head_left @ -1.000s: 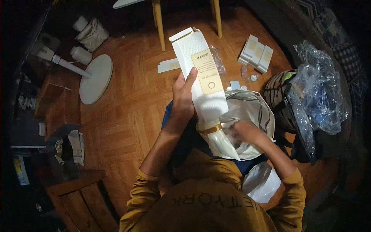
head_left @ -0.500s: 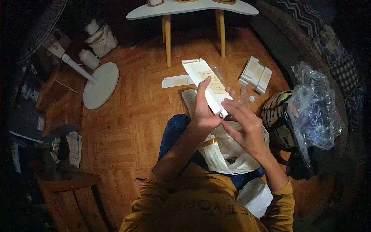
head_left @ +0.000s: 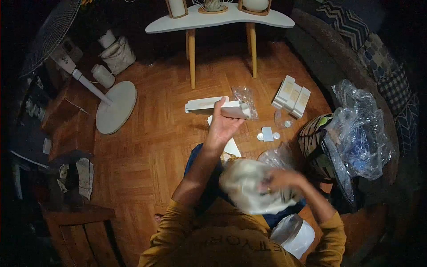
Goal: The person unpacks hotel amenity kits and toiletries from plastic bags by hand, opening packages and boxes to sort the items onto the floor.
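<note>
A long white carton (head_left: 234, 110) is gripped in my left hand (head_left: 224, 130), which is raised over the floor with the thumb on top and fingers below. My right hand (head_left: 284, 179) is motion-blurred and reaches into or against a white plastic bag (head_left: 249, 189) in my lap; its fingers are smeared. Just past the carton lies another white carton (head_left: 198, 105), partly covered by the held one. Beneath my left wrist a further white piece (head_left: 231, 147) shows in part. Clear plastic wrap (head_left: 243, 95) lies beyond the carton's right end.
Several white cartons (head_left: 291, 96) sit together at the right. Small round discs and a pale square piece (head_left: 267, 134) lie nearer. A striped bag (head_left: 315, 133) carries clear plastic (head_left: 362, 133). A white table (head_left: 218, 22) stands ahead, a fan base (head_left: 116, 109) left.
My left hand has lowered the carton to a flatter, nearly level angle. My right hand has left the carton and moved down to the plastic bag. The small discs and square are now visible.
</note>
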### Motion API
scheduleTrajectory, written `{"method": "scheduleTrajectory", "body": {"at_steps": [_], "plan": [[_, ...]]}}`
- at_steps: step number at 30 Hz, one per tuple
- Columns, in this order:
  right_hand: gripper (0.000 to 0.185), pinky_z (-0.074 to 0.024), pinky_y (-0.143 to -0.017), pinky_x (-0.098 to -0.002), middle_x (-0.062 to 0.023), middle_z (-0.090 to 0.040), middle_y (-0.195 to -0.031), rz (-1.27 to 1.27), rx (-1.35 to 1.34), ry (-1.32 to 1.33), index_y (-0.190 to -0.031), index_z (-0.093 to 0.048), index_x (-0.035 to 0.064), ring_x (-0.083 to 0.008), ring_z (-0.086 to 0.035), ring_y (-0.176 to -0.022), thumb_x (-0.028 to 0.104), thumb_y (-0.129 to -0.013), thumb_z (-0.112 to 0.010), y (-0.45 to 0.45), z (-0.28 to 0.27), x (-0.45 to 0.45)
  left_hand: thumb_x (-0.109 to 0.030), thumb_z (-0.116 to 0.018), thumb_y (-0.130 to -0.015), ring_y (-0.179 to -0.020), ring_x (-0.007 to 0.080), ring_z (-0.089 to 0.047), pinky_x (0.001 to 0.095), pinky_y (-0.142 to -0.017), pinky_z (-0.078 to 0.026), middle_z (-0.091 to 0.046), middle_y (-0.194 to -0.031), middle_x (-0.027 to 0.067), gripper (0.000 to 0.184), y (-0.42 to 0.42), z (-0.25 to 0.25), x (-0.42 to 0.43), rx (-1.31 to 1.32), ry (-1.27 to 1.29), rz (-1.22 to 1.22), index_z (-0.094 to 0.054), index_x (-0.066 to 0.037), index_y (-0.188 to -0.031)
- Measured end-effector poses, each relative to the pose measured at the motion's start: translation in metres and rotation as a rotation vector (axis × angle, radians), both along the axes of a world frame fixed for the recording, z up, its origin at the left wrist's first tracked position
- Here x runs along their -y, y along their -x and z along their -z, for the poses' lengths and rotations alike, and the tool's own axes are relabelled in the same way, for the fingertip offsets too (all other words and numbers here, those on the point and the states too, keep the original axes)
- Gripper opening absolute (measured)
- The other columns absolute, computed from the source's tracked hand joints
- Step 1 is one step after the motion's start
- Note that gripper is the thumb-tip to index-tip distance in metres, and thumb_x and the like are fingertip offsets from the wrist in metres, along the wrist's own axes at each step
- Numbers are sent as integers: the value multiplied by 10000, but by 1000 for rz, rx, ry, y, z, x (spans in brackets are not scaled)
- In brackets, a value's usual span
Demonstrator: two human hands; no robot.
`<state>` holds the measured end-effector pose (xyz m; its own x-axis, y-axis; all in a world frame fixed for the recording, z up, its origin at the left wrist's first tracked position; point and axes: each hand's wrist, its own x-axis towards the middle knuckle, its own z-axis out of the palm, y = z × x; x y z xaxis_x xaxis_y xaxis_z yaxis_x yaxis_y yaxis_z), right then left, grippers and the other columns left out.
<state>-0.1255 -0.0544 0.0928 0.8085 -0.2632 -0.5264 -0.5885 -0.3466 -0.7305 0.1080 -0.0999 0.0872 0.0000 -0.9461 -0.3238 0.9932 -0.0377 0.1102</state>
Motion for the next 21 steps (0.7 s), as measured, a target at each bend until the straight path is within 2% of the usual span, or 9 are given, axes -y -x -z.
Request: {"method": "scheduleTrajectory", "body": {"at_steps": [3, 5, 6, 7, 9, 12, 13, 16, 21], "plan": [[496, -443, -734, -358, -154, -609, -862, -503, 98, -19, -996, -568, -25, -214, -569, -824, 395, -740, -634, 7, 15, -34, -275, -680, -702, -1082, 268, -431, 450, -963, -327, -452, -1137, 116, 559, -3, 17, 2, -23, -38, 35, -397, -35, -1119], [253, -440, -676, -270, -43, -592, -839, 259, 442, -194, -884, -596, 11, -128, -534, -747, 240, -779, -622, 7, -7, -25, -299, -633, -750, -1086, 286, -438, 473, -978, -300, -475, -1129, 141, 541, 8, 26, -4, 53, -111, 53, -407, 3, -1139], [240, -455, -710, -299, -70, -599, -857, 710, 553, -204, -893, -595, 20, -130, -555, -770, 186, -737, -670, 3, -10, -9, -299, -633, -750, -1086, 286, -438, 473, -978, -300, -475, -1129, 141, 541, 16, 36, -4, 53, -112, 60, -407, 3, -1139], [256, -469, -683, -292, -61, -598, -838, 838, 621, 255, -890, -591, 21, -121, -559, -774, 175, -710, -689, -3, -21, 11, -311, -616, -763, -1075, 287, -448, 469, -971, -310, -486, -1118, 134, 515, 22, 51, -3, 60, -41, 112, -418, -11, -1133], [231, -470, -607, -292, -76, -605, -810, 1026, 686, 591, -862, -589, 7, -138, -573, -733, 154, -708, -679, -28, -29, 28, -329, -567, -801, -1049, 274, -473, 441, -956, -338, -510, -1088, 116, 437, 48, 39, -13, 93, -88, 122, -438, -58, -1119], [214, -462, -561, -293, -94, -604, -764, 836, 618, 847, -833, -592, -12, -156, -580, -666, 150, -714, -667, -44, -4, 39, -382, -594, -760, -1061, 253, -457, 453, -902, -361, -492, -1088, 104, 518, 62, 55, -17, 184, 63, 139, -420, -58, -1124], [210, -463, -578, -289, -106, -612, -745, 884, 594, 769, -821, -597, -22, -162, -589, -645, 154, -724, -658, -47, 3, 40, -379, -595, -760, -1056, 263, -456, 447, -912, -360, -487, -1091, 110, 522, 62, 54, -16, 178, -51, 118, -417, -44, -1118], [199, -464, -583, -289, -118, -622, -735, 1019, 677, 504, -809, -601, -26, -166, -600, -673, 156, -741, -642, -45, 16, 41, -374, -606, -753, -1040, 268, -459, 434, -920, -356, -476, -1102, 119, 540, 48, 53, -21, 147, 23, 233, -411, -22, -1113], [184, -470, -560, -285, -135, -629, -747, 1018, 630, 577, -835, -601, -28, -179, -611, -638, 138, -758, -618, -40, 21, 39, -345, -614, -767, -1011, 253, -499, 415, -917, -372, -497, -1095, 123, 519, 54, 70, -9, 4, -114, 343, -407, -15, -1110]]}}
